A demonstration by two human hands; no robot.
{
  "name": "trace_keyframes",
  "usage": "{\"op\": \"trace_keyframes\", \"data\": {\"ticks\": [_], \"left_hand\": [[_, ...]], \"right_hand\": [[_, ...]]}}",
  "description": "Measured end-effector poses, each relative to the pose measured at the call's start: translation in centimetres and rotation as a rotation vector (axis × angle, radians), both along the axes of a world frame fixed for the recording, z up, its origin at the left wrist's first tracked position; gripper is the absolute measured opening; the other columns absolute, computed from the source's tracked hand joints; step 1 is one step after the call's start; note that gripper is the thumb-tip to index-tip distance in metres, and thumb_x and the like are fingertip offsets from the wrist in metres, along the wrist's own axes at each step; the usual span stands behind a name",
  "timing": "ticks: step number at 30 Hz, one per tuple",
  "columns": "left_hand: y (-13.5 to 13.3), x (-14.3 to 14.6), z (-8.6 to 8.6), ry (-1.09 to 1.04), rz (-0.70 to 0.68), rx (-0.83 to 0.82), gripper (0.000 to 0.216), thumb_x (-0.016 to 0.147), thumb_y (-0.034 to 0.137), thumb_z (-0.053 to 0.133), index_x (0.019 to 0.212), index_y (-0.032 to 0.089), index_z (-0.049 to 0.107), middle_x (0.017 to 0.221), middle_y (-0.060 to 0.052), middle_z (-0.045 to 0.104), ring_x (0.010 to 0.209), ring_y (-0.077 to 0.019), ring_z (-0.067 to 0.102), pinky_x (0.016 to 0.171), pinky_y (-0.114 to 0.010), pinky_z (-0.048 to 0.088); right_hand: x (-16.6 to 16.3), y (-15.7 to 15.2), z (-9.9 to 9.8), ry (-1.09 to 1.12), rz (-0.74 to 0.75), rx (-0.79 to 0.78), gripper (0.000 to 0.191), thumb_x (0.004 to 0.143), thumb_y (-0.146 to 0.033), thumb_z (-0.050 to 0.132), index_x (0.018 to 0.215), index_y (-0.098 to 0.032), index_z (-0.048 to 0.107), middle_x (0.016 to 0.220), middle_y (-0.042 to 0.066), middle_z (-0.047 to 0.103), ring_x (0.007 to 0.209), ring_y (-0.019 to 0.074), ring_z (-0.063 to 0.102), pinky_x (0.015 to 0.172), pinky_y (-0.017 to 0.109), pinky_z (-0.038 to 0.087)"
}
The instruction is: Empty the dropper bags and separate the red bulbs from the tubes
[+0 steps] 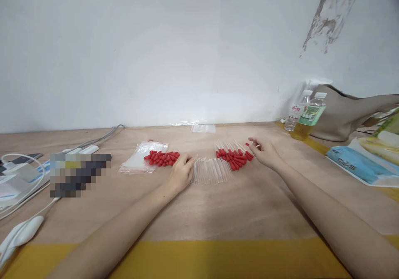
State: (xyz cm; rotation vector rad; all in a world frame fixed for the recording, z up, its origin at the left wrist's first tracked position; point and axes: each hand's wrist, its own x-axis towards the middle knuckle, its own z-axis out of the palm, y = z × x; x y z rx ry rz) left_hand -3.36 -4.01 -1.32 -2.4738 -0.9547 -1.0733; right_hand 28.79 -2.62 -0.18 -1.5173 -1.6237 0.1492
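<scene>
My left hand (181, 171) rests on the wooden table (199, 212), fingers curled at the left end of a row of clear glass tubes (211, 171). Just left of it lies a pile of loose red rubber bulbs (162, 157) beside a stack of small clear plastic bags (141, 157). My right hand (264, 152) lies at the right edge of a heap of assembled droppers with red bulbs (234, 156). Its fingers pinch one dropper with a red bulb (249, 145).
Two drink bottles (307, 112) and a beige bag (349, 112) stand at the back right. A blue packet (358, 164) lies at the right edge. Cables, white plugs (21, 233) and a blurred patch (79, 174) fill the left. A loose clear bag (203, 128) lies by the wall.
</scene>
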Motion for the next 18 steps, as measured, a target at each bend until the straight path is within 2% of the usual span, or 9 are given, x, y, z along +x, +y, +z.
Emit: {"op": "trace_keyframes", "data": {"ticks": [4, 7, 10, 14, 18], "left_hand": [[0.0, 0.1, -0.3, 0.062, -0.044, 0.019, 0.034, 0.083, 0.009, 0.036, 0.114, 0.019, 0.048, 0.092, -0.006, 0.056, 0.084, -0.0170, 0.053, 0.074, -0.028, 0.046], [-0.4, 0.3, -0.3, 0.117, -0.053, -0.010, 0.034, 0.084, 0.011, 0.037, 0.116, 0.017, 0.045, 0.090, -0.007, 0.058, 0.083, -0.0178, 0.054, 0.074, -0.030, 0.046], [-1.1, 0.3, 0.0, 0.125, -0.092, -0.065, 0.030, 0.084, 0.018, 0.040, 0.113, 0.016, 0.048, 0.087, -0.007, 0.060, 0.083, -0.0184, 0.055, 0.074, -0.031, 0.046], [-2.3, 0.1, 0.7, 0.154, -0.083, -0.115, 0.039, 0.082, 0.036, 0.048, 0.115, 0.015, 0.050, 0.091, -0.010, 0.061, 0.089, -0.0226, 0.054, 0.080, -0.038, 0.043], [-2.7, -0.2, 1.4, 0.221, -0.052, -0.139, 0.049, 0.079, 0.047, 0.050, 0.118, 0.018, 0.050, 0.114, -0.011, 0.056, 0.107, -0.0261, 0.047, 0.092, -0.045, 0.034]], "right_hand": [[-0.5, 0.0, -0.9, 0.032, 0.011, -0.024, 0.027, 0.070, -0.030, 0.054, 0.090, -0.013, 0.059, 0.074, 0.004, 0.061, 0.055, 0.0110, 0.050, 0.054, 0.024, 0.041], [-0.8, 0.1, -1.2, -0.022, -0.005, -0.035, 0.021, 0.069, -0.035, 0.055, 0.077, -0.016, 0.060, 0.069, 0.002, 0.062, 0.053, 0.0107, 0.049, 0.051, 0.023, 0.037], [-0.8, 0.0, -1.1, -0.083, -0.016, -0.147, 0.024, 0.070, -0.040, 0.053, 0.072, -0.019, 0.064, 0.061, 0.000, 0.062, 0.050, 0.0109, 0.048, 0.048, 0.022, 0.033], [0.1, -0.1, -0.6, -0.097, -0.140, -0.234, 0.030, 0.073, -0.044, 0.049, 0.071, -0.019, 0.067, 0.051, 0.000, 0.058, 0.049, 0.0127, 0.051, 0.047, 0.022, 0.031], [1.3, 0.3, -0.9, -0.066, -0.261, -0.246, 0.026, 0.070, -0.038, 0.052, 0.073, -0.018, 0.069, 0.061, 0.004, 0.064, 0.057, 0.0157, 0.057, 0.049, 0.023, 0.034]]}}
